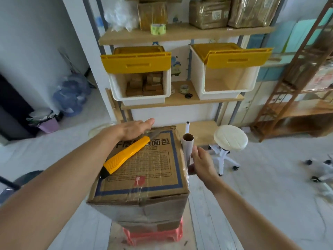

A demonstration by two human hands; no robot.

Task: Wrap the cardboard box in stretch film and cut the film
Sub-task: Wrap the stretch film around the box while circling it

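Observation:
A printed cardboard box [153,170] stands on a red plastic stool [153,235] in front of me. Clear film covers its right side. A yellow utility knife [124,156] lies diagonally on the box top, blade out toward the far edge. My left hand [134,129] rests flat, palm down, on the far left of the box top, touching the knife's blade end. My right hand [201,163] grips an upright stretch film roll [188,147] with a cardboard core, held against the box's right side.
A wooden shelf unit stands behind with two white bins with yellow lids [137,64] [234,56], tape rolls and scissors [188,95]. A white round stool [230,138] is at the right, a wooden rack [297,87] further right, and bags [72,94] lie at the left.

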